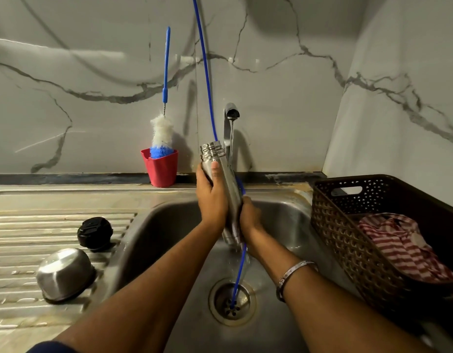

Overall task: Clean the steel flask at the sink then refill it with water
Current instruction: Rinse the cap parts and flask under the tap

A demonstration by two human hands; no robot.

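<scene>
Open basin [169, 233] left of both hands [211, 200] on the flask [221, 174], hemmed by tap [230, 123] and blue tube [207, 80] behind, basket [347, 238] close right, cap [94, 233] and bowl [65, 273] on the drainboard, red cup [161, 168] at the wall

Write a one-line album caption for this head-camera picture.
Both hands, left and right, rub the steel flask under the running tap over the sink.

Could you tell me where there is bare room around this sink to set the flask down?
The draining board is bare at its back, between the red cup and the black lid. Its front is crowded by the lid and the steel bowl. The basket on the right holds a striped cloth.
</scene>
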